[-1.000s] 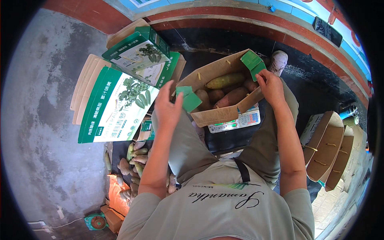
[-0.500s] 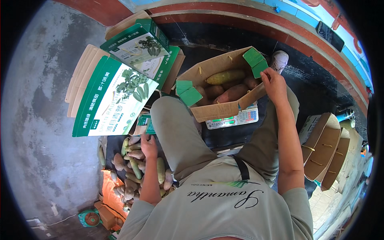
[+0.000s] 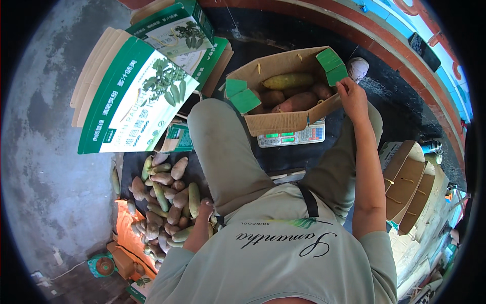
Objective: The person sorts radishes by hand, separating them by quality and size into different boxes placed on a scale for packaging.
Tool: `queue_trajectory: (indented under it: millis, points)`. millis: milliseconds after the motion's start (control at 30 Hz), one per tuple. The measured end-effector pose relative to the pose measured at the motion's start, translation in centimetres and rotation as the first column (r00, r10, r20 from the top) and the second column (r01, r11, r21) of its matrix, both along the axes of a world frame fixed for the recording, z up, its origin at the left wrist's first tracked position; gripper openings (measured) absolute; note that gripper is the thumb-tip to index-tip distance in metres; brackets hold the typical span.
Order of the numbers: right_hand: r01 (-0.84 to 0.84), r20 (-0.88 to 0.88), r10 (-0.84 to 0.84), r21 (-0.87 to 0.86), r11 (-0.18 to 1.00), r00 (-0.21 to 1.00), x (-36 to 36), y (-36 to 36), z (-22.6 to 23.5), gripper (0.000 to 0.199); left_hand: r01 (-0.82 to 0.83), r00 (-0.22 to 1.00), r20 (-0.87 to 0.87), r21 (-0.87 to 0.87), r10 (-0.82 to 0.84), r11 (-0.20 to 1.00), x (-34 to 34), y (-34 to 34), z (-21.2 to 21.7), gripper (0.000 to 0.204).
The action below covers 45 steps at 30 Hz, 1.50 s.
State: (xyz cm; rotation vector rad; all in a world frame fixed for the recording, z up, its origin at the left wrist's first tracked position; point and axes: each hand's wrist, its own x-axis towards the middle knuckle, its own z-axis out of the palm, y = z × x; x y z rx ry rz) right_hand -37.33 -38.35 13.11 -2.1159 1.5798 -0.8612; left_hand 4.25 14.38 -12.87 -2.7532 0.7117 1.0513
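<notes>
My right hand grips the near right edge of the open cardboard box, fingers curled over the rim just below its green flap. The box is plain brown with green-lined flaps folded outward at the left and right corners, and it sits on a scale in front of my knees. Inside lie several sweet potatoes: 1 long yellowish one at the back and reddish-brown ones in front of it. My left hand reaches down beside my left thigh into the pile of sweet potatoes on the floor; I cannot tell whether it is closed on anything. Flat green-and-white cartons lie beyond the pile.
</notes>
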Motion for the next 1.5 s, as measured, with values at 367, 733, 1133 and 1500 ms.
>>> queue_trajectory:
  millis: [367, 733, 1133, 1500]
  points:
    - [-0.039, -0.106, 0.04, 0.014, 0.999, 0.994, 0.3, 1.1, -1.7, 0.018, 0.113, 0.983, -0.15, 0.068, -0.102, 0.991, -4.8, -1.1, -0.5, 0.059]
    - [-0.065, -0.151, 0.072, 0.051, 0.997, 0.986, 0.7, 1.6, -2.4, 0.017, 0.144, 0.986, -0.077, -0.038, -0.147, 0.989, -8.6, -3.6, -3.5, 0.062]
    - [-0.139, -0.221, 0.135, -0.006, 0.99, 0.966, -0.2, 1.2, -3.3, 0.016, -0.128, 0.991, 0.026, 0.007, 0.128, 0.992, -6.5, -3.1, -0.2, 0.069]
    - [-0.181, -0.223, 0.19, 0.059, 0.982, 0.956, 0.4, 0.8, -2.7, 0.019, -0.278, 0.96, 0.077, 0.129, 0.27, 0.952, -5.4, -0.8, 2.4, 0.081]
